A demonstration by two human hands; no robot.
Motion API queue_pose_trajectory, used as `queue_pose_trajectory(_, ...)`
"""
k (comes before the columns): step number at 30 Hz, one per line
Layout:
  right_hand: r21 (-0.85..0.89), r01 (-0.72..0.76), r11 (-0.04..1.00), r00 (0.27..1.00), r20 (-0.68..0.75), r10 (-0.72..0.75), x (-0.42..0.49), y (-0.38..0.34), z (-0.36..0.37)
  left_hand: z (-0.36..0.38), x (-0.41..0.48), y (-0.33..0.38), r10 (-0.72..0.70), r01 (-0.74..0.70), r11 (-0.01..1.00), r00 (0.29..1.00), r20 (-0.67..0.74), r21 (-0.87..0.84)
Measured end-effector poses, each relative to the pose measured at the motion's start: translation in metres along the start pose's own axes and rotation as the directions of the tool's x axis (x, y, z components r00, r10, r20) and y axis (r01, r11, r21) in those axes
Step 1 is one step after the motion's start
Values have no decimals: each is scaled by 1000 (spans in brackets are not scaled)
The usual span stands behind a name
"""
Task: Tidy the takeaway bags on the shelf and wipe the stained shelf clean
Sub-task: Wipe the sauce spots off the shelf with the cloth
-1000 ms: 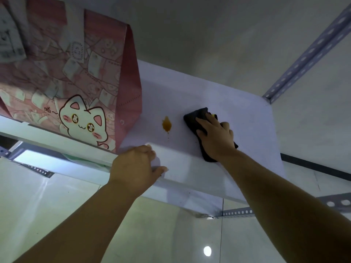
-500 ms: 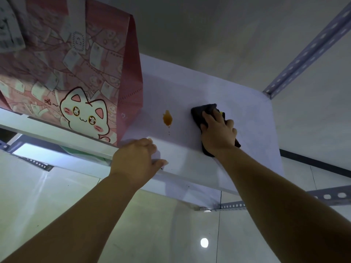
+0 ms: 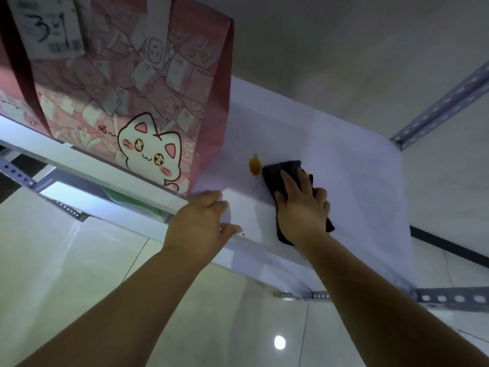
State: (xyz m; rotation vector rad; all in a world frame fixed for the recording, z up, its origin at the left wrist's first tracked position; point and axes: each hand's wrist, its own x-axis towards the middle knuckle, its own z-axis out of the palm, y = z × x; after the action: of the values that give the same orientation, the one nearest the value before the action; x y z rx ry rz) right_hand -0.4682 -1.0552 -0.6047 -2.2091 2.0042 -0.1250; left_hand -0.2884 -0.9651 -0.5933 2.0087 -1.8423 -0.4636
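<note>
one pink cat-print bag [image 3: 132,102], one paper slip [image 3: 47,25] on it, one dark cloth [image 3: 277,172], one orange stain [image 3: 254,165], one white shelf [image 3: 352,181], two hands: the left hand [image 3: 201,223] and the right hand [image 3: 301,210].

a storeroom-like pickup spot: slotted metal shelving [image 3: 330,154], glossy tiled floor [image 3: 66,274], a ticketed takeaway bag [image 3: 148,83].
</note>
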Motion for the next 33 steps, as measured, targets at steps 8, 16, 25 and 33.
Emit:
queue_pose_trajectory(8, 79, 15, 997, 997, 68, -20, 86, -35, -9, 0, 3, -7, 44, -44, 999, 999, 7, -3)
queue_pose_trajectory(16, 2, 435, 900, 900, 34, -435, -5, -14, -8, 0, 3, -6, 21, -21, 1000, 999, 50, -11)
queue_pose_trajectory(25, -4, -32, 999, 997, 67, 32, 38, -2, -17, 2, 5, -9, 36, -41, 997, 996, 87, 62)
queue_pose_trajectory(33, -5, 356, 935, 935, 4, -356, -22, 4, -3, 3, 1, -8, 33, -33, 999, 998, 56, -2)
